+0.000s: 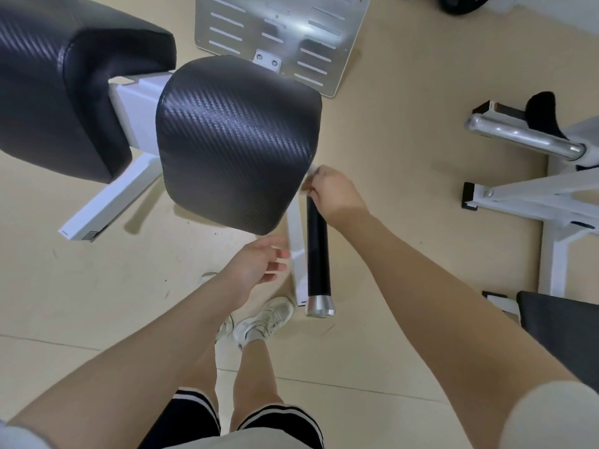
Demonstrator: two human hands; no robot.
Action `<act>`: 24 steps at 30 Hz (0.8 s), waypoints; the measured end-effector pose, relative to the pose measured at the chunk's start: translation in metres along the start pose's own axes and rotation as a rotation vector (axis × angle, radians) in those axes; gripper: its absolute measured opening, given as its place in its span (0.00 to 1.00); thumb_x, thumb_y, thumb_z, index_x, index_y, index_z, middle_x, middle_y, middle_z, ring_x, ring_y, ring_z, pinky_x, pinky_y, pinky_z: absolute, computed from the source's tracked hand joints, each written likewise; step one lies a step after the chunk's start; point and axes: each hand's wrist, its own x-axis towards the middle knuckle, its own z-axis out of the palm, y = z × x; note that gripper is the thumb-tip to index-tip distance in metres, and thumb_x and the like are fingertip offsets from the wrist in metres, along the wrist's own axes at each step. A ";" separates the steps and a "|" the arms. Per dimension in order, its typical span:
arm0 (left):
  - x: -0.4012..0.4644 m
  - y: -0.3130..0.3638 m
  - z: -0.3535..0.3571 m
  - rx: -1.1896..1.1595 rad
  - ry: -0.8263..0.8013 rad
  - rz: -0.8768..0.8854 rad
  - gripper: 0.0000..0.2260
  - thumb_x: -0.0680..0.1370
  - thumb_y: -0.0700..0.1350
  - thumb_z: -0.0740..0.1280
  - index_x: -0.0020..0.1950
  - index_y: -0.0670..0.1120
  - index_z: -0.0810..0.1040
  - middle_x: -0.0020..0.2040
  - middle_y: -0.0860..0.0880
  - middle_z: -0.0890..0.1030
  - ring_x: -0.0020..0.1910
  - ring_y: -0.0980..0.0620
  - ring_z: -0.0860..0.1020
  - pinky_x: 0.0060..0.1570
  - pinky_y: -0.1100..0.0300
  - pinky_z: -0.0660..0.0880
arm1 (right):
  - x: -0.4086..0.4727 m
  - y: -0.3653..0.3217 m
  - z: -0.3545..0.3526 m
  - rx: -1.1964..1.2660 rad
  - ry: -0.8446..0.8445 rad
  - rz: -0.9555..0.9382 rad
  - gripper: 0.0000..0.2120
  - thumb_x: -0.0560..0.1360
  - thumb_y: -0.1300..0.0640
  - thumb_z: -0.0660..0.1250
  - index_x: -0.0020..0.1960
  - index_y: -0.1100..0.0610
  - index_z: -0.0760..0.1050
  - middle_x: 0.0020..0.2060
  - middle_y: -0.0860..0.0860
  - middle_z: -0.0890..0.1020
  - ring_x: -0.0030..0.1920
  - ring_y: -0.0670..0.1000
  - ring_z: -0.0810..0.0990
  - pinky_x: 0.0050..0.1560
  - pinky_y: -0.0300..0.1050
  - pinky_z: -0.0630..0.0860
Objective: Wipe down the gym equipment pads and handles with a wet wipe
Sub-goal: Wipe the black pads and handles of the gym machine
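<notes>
A black carbon-pattern pad (236,140) fills the middle of the view, with a larger black pad (61,82) to its left. Just right of the middle pad runs a black handle (317,251) with a silver end cap. My right hand (330,192) is closed around the handle's upper end, pressing a white wet wipe (309,176) against it; only a small edge of the wipe shows. My left hand (259,267) hovers open below the pad and left of the handle, holding nothing.
A white frame (107,205) carries the pads. A perforated metal footplate (285,37) lies on the floor beyond. Another machine's white frame and chrome bar (525,137) stand at the right. A dark grey pad (560,335) is at the lower right. My feet (265,319) stand near the handle's end.
</notes>
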 end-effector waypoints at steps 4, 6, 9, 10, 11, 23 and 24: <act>-0.004 -0.009 -0.015 -0.080 0.052 -0.005 0.16 0.79 0.36 0.55 0.63 0.46 0.75 0.51 0.46 0.80 0.46 0.49 0.78 0.49 0.59 0.73 | -0.016 -0.010 0.000 -0.196 -0.301 -0.065 0.13 0.77 0.64 0.59 0.57 0.57 0.78 0.56 0.56 0.77 0.58 0.56 0.74 0.55 0.45 0.71; -0.007 -0.013 -0.016 -0.083 0.063 -0.008 0.16 0.79 0.37 0.56 0.63 0.46 0.75 0.51 0.47 0.80 0.46 0.49 0.77 0.49 0.59 0.72 | -0.043 -0.018 -0.003 -0.212 -0.331 -0.145 0.13 0.77 0.64 0.59 0.55 0.57 0.79 0.55 0.55 0.79 0.57 0.55 0.75 0.57 0.44 0.70; -0.011 -0.013 -0.010 -0.052 0.017 -0.002 0.16 0.78 0.37 0.56 0.63 0.47 0.74 0.52 0.47 0.80 0.47 0.50 0.77 0.48 0.60 0.72 | -0.095 -0.026 -0.011 -0.154 -0.392 -0.297 0.12 0.77 0.62 0.61 0.54 0.56 0.81 0.53 0.51 0.80 0.55 0.49 0.76 0.57 0.37 0.67; -0.013 -0.012 -0.006 -0.031 -0.008 0.015 0.17 0.79 0.37 0.56 0.64 0.48 0.74 0.52 0.48 0.80 0.47 0.51 0.77 0.49 0.60 0.72 | -0.111 -0.026 -0.013 -0.074 -0.461 -0.335 0.10 0.75 0.63 0.63 0.52 0.57 0.81 0.50 0.50 0.81 0.51 0.45 0.76 0.54 0.35 0.68; -0.014 -0.010 -0.001 -0.012 -0.039 0.043 0.17 0.79 0.38 0.56 0.65 0.49 0.73 0.53 0.49 0.79 0.47 0.51 0.77 0.51 0.59 0.72 | -0.124 -0.025 -0.015 0.044 -0.524 -0.349 0.09 0.74 0.64 0.65 0.50 0.57 0.82 0.45 0.48 0.81 0.46 0.39 0.76 0.50 0.33 0.69; -0.010 -0.011 0.031 0.335 -0.032 0.368 0.30 0.73 0.42 0.71 0.72 0.54 0.65 0.55 0.59 0.75 0.38 0.59 0.75 0.48 0.73 0.72 | -0.031 0.031 0.042 1.348 0.144 0.663 0.07 0.77 0.67 0.60 0.50 0.61 0.75 0.37 0.55 0.78 0.37 0.52 0.77 0.41 0.44 0.77; -0.009 -0.010 0.031 0.344 -0.021 0.368 0.30 0.72 0.43 0.72 0.72 0.54 0.65 0.55 0.58 0.75 0.41 0.57 0.75 0.51 0.69 0.72 | -0.032 0.028 0.048 1.416 0.070 0.631 0.07 0.78 0.65 0.59 0.49 0.61 0.75 0.37 0.56 0.80 0.37 0.53 0.78 0.46 0.49 0.78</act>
